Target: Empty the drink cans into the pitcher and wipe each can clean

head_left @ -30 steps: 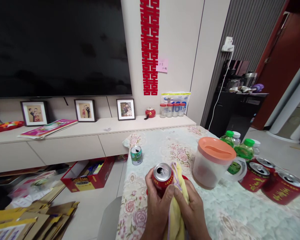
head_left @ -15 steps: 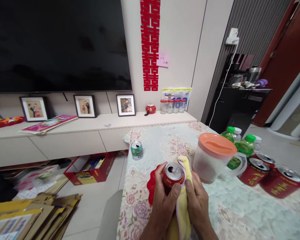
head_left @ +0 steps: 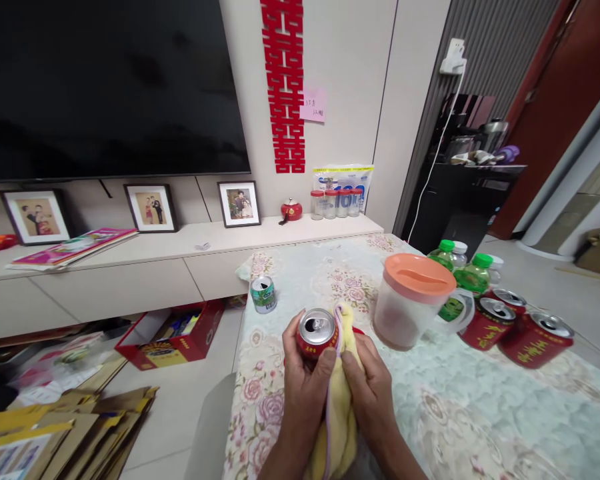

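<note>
My left hand (head_left: 303, 380) is wrapped round a red drink can (head_left: 316, 333), its opened top facing up. Against the can's right side, my right hand (head_left: 373, 373) presses a yellow cloth (head_left: 341, 400) with a purple edge. The cloth hangs down between my forearms. Behind my hands, a red item shows only in small parts, the rest hidden. A small green-blue can (head_left: 263, 295) with an open top stands apart on the table, ahead and to the left.
On the flowered tablecloth (head_left: 260, 373), a pitcher with an orange lid (head_left: 420, 275) stands right of my hands. Beyond it are red cans (head_left: 537, 340) and green-capped bottles (head_left: 473, 275). A red box (head_left: 173, 337) and flattened cardboard (head_left: 95, 427) lie on the floor at left.
The view has shifted slightly, so most things sit further left. My hands still hold the can and cloth, and they now cover more of the red item behind them.
</note>
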Motion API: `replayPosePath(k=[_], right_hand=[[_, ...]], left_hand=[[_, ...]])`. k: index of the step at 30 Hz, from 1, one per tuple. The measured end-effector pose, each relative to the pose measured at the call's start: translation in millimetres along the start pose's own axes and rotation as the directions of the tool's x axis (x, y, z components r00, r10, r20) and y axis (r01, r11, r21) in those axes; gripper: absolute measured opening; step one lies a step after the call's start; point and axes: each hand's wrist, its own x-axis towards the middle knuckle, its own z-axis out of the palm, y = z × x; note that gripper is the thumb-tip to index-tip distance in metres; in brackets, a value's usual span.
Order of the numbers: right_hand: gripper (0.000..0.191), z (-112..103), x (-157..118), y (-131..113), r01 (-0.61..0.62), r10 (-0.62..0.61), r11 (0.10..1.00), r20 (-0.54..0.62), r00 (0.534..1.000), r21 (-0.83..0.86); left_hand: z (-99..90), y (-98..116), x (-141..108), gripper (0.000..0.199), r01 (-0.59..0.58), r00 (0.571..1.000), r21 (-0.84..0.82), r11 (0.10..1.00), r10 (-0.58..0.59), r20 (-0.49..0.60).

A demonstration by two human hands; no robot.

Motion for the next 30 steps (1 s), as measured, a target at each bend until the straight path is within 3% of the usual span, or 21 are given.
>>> replayPosePath(k=[4, 7, 12, 16, 19, 25, 30], right_hand=[[0.043, -2, -9, 4, 0.226, -0.229, 0.973, -0.047, 0.972, -0.052], [0.041, -3, -13, 9, 0.260, -0.266, 0.963, -0.088, 0.960, -0.073], [0.044, -1, -1, 5, -0.040, 0.046, 0.996, -0.077, 0.996, 0.077], [0.048, -1, 8, 2, -0.193, 0.197, 0.968, -0.014, 0.980, 0.162], [0.048, 1, 11, 7, -0.313, 0.305, 0.917, 0.070, 0.950, 0.246], [0.056, 8, 6, 9, -0.461, 0.396, 0.795, 0.238, 0.887, 0.395], [0.065, 16, -5, 0, -0.536, 0.385, 0.713, 0.388, 0.838, 0.451]], left_hand=[[4.6, 6, -1, 0.076, 0.017, 0.999, -0.038, 0.999, -0.018, -0.048], [4.6, 4, -2, 0.076, 0.027, 0.999, -0.050, 0.998, -0.028, -0.035], [0.7, 0, -2, 0.078, 0.037, 0.995, 0.041, 0.998, -0.041, 0.088], [-0.3, 2, -3, 0.084, 0.025, 0.988, 0.033, 0.999, -0.030, 0.149], [-0.7, 2, -4, 0.083, 0.008, 0.991, 0.004, 1.000, -0.008, 0.133], [-0.9, 1, 2, 0.082, -0.005, 1.000, -0.108, 0.994, 0.005, 0.001], [5.1, 14, 5, 0.077, 0.113, 0.993, -0.256, 0.960, -0.119, -0.005]])
